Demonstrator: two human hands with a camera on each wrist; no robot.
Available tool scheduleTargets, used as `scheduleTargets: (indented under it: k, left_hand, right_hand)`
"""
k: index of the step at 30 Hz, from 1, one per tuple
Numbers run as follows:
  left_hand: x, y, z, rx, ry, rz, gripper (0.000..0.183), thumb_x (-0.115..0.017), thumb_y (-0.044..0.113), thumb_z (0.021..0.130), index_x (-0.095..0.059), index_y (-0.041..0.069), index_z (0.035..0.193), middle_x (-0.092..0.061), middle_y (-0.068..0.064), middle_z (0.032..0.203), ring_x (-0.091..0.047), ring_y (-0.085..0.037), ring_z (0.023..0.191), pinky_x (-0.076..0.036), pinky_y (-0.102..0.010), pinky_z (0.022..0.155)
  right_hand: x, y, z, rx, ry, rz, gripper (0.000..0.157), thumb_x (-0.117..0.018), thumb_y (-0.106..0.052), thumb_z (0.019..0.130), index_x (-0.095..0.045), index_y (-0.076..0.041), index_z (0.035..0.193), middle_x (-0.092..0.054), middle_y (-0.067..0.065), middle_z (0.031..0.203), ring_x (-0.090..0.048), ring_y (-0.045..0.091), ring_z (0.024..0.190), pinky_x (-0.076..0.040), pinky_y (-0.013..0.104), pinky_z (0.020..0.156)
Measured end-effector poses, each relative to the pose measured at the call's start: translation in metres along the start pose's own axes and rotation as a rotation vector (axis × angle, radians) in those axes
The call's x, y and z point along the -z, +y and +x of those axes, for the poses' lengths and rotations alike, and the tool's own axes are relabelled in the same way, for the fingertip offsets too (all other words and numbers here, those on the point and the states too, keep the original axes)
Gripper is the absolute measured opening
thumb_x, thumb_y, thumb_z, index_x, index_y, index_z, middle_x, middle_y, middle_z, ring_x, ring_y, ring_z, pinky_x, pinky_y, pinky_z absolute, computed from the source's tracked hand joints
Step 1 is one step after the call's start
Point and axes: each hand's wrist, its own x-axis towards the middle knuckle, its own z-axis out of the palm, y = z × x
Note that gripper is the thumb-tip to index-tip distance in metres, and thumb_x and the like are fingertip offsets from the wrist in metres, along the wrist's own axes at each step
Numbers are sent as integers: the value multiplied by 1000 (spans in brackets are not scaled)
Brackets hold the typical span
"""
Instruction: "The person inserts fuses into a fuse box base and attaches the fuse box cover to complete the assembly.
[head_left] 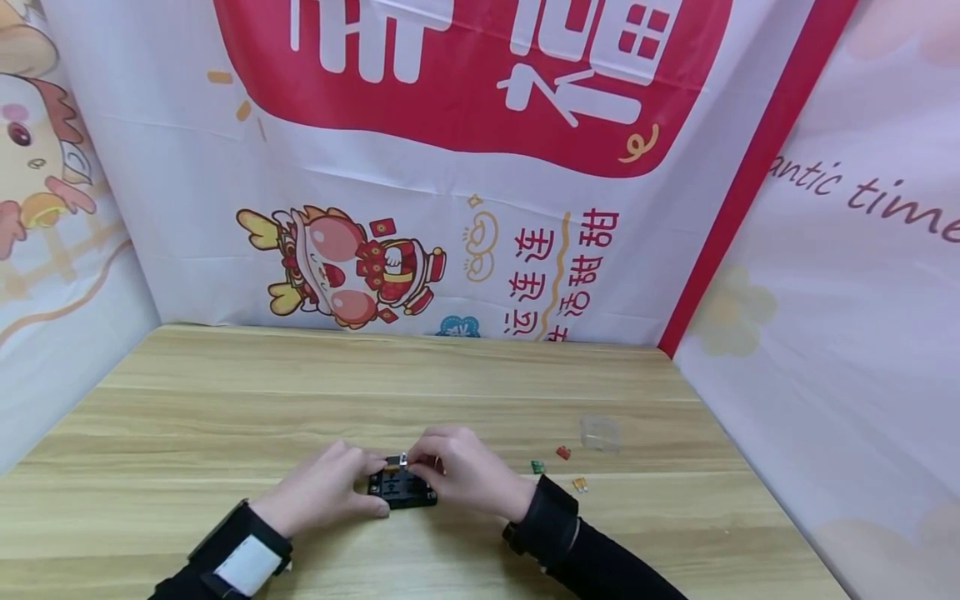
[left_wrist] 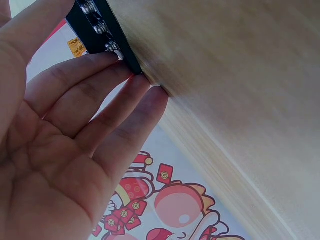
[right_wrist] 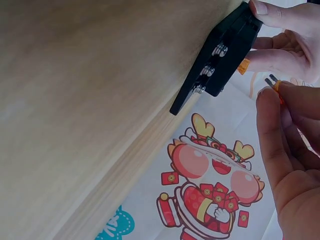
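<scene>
A black fuse block [head_left: 408, 497] lies on the wooden table, with metal terminals [right_wrist: 206, 71] along its side. My left hand [head_left: 330, 487] grips it between thumb and fingers at its left end. One orange blade fuse [right_wrist: 243, 66] sits in the block, beside the left fingers. Above the block, my right hand [head_left: 472, 475] pinches another blade fuse [right_wrist: 276, 85] between thumb and fingertips. Its two metal prongs show in the right wrist view, apart from the block; the fingers cover most of its orange body.
To the right of my right hand lie a green blade fuse [head_left: 537, 467], a red one [head_left: 563, 452] and an orange one [head_left: 581, 484]. Behind them is a clear plastic cover [head_left: 600, 433]. A printed cloth [head_left: 480, 183] hangs along the table's far edge.
</scene>
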Motion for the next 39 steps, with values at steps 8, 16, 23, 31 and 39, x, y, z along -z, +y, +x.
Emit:
scheduleTargets:
  k: [8, 16, 23, 31, 39]
  left_hand:
    - [0, 0, -1, -15, -3, -4, 26, -83, 35, 76, -77, 24, 99, -68, -1, 119, -62, -9, 93, -50, -35, 77]
    - [2, 1, -1, -25, -17, -48, 29, -83, 31, 78, -77, 21, 105, -68, 1, 119, -60, -4, 85, -48, -28, 71]
    - [2, 1, -1, -29, -2, -18, 35, -84, 31, 77, -76, 19, 110, -66, -1, 123, -63, -14, 104, -51, -37, 83]
    - [2, 2, -1, -31, -8, -4, 40, -84, 33, 77, -75, 19, 113, -67, 0, 122, -62, -9, 100, -51, -34, 80]
    - [3, 2, -1, -20, -15, -2, 43, -84, 35, 77, -74, 18, 115, -67, 2, 122, -61, -5, 98, -50, -32, 79]
  right_hand:
    - [-2, 0, 5, 13, -22, -32, 8, -74, -3, 87, -74, -5, 95, -66, -2, 87, -52, -4, 76, -42, 8, 67]
    - [-2, -2, 10, 20, -30, -32, 8, -73, -5, 89, -74, -6, 96, -66, -3, 88, -54, -4, 79, -43, 9, 71]
    - [-3, -6, 15, 21, -53, -50, 8, -74, -5, 87, -75, -7, 95, -66, -4, 87, -53, -6, 77, -43, 9, 69]
    - [-7, -6, 20, 27, -81, -115, 5, -76, -9, 87, -76, -10, 91, -63, -8, 82, -49, -8, 70, -40, 8, 63]
    - [-8, -10, 22, -18, -136, -164, 5, -76, -12, 88, -77, -13, 92, -65, -9, 84, -53, -7, 73, -41, 9, 66]
